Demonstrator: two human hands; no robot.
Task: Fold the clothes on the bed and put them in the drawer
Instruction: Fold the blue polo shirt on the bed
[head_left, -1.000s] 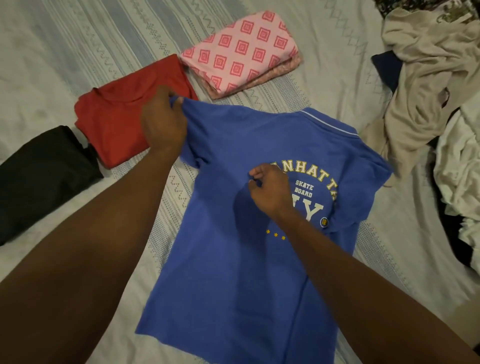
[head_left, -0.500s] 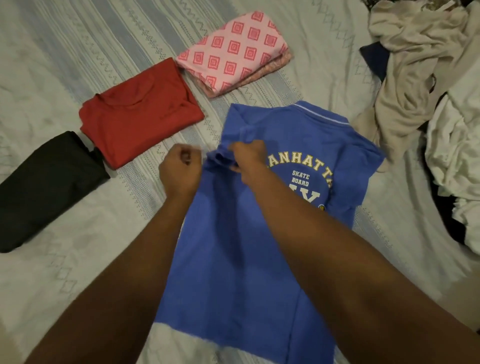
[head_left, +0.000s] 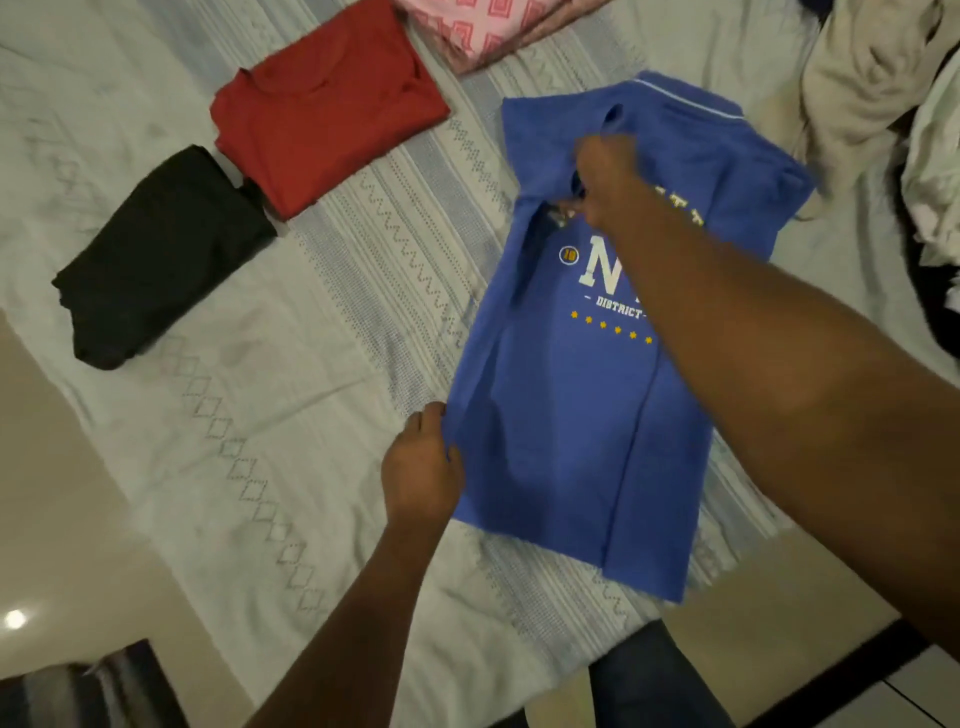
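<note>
Left grip (head_left: 423, 462) and right grip (head_left: 605, 179) both hold the blue shirt (head_left: 561, 441).
Left pinches its side edge near the hem, right clutches fabric by the chest print; the shirt lies on the bed (head_left: 311, 415), near a folded red garment (head_left: 327, 119).

Bare forearms (head_left: 779, 364) ending in bare left hand (head_left: 421, 467), bare right hand (head_left: 608, 182). Dark blue denim trouser leg (head_left: 654, 680), lightly creased, just below bed (head_left: 260, 415) edge.

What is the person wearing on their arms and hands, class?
Nothing that shows: the left hand and right hand have no gloves. The left forearm and right forearm are bare, with no sleeves, watch or bracelet in view.
</note>
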